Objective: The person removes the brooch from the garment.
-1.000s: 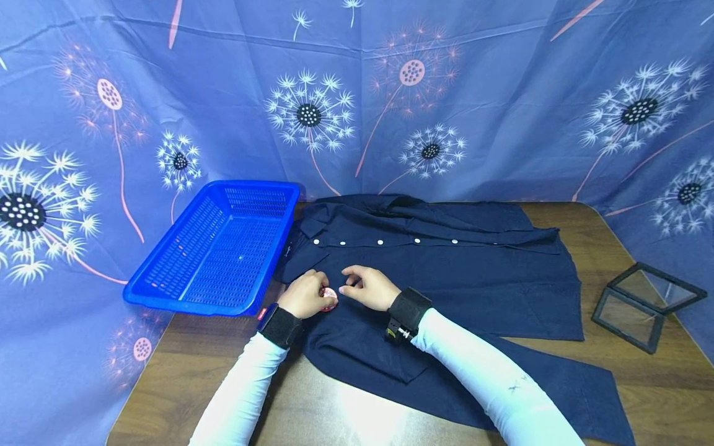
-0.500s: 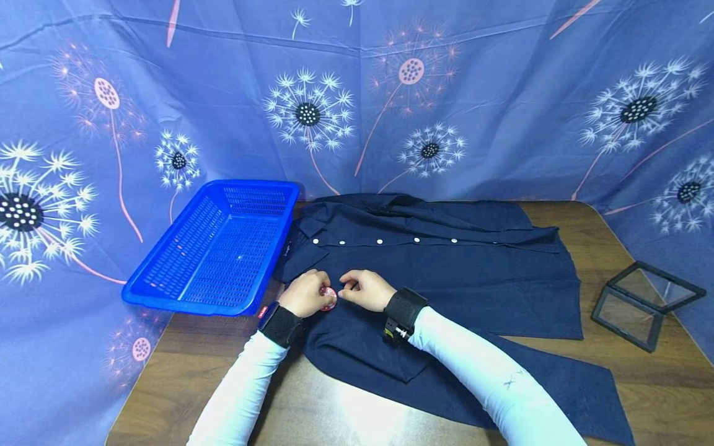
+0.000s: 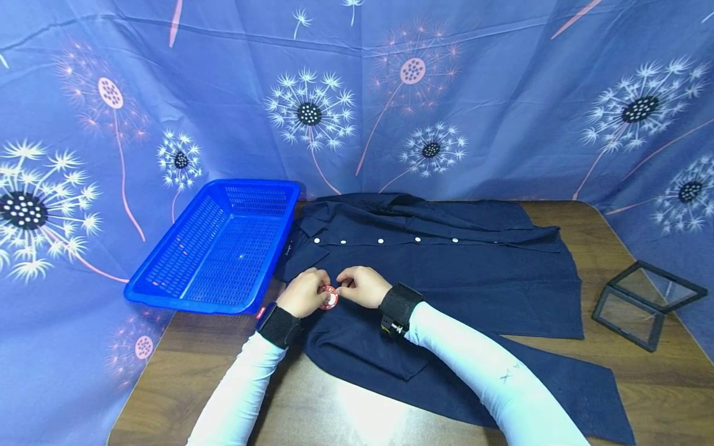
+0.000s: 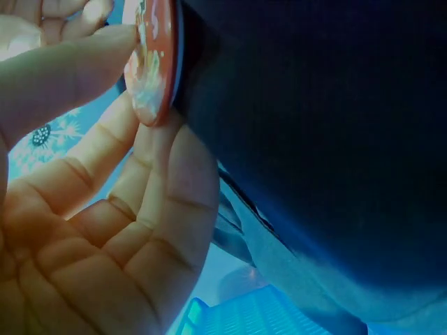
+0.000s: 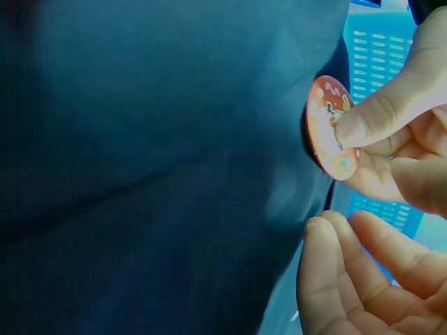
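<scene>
A dark navy shirt [image 3: 446, 279] with white buttons lies spread over the table. My left hand [image 3: 304, 294] pinches a round red button badge [image 3: 330, 298] at the shirt's near front; the thumb lies over its printed face in the left wrist view. Seen from the right wrist, the badge [image 5: 332, 129] stands edge-up against the cloth. Just to its right, my right hand [image 3: 365, 287] has thumb and fingers drawn together. Its fingertips appear to pinch a fold of the shirt below the badge in the right wrist view. The back of the badge is hidden.
At the left stands a blue plastic basket [image 3: 162, 303] with perforated sides, close to the shirt collar. An open black-framed clear case [image 3: 627, 317] stands on the right of the wooden table [image 3: 184, 365]. A blue dandelion-print curtain [image 3: 357, 87] hangs behind.
My right hand has shifted slightly left towards the badge, its fingers drawing together. The badge's face has turned more into sight, while my left hand keeps its hold.
</scene>
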A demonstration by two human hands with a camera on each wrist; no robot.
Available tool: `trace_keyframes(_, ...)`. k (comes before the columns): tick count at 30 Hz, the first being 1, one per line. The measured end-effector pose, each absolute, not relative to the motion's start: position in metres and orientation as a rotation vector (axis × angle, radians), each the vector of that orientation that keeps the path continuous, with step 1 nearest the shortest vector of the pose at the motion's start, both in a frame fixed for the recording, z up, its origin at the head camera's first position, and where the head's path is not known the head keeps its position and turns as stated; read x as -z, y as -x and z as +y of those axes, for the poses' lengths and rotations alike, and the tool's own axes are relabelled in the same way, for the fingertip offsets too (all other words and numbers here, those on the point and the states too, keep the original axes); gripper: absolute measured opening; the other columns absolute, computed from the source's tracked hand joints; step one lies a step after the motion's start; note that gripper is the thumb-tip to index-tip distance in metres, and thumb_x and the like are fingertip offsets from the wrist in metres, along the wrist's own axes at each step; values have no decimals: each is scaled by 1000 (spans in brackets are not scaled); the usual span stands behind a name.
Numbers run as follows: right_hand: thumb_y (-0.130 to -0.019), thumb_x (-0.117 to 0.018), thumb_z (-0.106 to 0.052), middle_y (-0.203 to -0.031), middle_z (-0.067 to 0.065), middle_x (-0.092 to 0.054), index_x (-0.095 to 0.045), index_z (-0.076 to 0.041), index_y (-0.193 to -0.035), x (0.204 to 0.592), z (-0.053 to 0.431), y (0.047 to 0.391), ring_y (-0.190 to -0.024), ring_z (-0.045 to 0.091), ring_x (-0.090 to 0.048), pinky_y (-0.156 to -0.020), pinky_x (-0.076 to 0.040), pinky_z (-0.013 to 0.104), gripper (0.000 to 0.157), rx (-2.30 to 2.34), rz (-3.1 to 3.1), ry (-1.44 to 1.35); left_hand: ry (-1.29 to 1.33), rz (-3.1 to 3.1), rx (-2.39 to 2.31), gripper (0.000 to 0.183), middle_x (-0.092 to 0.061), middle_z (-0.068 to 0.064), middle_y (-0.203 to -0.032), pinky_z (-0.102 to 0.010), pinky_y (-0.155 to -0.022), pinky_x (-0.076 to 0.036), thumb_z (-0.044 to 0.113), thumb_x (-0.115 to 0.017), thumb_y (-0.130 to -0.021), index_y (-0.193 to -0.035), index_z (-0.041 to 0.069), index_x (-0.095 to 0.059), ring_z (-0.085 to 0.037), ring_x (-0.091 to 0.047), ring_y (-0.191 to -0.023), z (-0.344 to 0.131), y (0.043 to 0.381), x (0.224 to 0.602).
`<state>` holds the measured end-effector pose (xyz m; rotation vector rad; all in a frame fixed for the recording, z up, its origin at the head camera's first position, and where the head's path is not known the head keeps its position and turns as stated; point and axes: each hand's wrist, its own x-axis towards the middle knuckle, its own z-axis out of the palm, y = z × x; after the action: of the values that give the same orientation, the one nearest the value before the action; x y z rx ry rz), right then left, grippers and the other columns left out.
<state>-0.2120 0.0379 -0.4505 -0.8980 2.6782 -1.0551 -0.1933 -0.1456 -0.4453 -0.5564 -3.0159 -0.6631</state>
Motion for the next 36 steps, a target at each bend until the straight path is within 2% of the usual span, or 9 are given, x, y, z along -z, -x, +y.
trace_keyframes(13,-78,-69,-7,-71,1,-69,-74,-4,-87,446,26,210,-65,5,-54,-61,-43,18,11,922,2736,971,580,-2936,655,16,-53,0,-75,-31,-61,-42,5,-76,-75,-83,8,-63,-14,-50,-68,-145,188,446)
trace_keyframes(23,-79,-71,-9,-70,0,-69,-75,-8,-84,457,17,217,-63,4,-51,-60,-41,17,6,913,2734,891,565,-2950,670,16,-52,0,-75,-29,-61,-41,3,-76,-77,-83,9,-63,-12,-48,-68,-145,186,445)
trace_keyframes(36,-80,-71,-8,-70,0,-69,-74,-7,-82,462,16,218,-62,3,-50,-59,-39,16,4,967,2710,847,590,-2935,676,15,-54,-2,-76,-30,-63,-42,4,-77,-78,-86,7,-65,-13,-50,-70,-145,185,445)
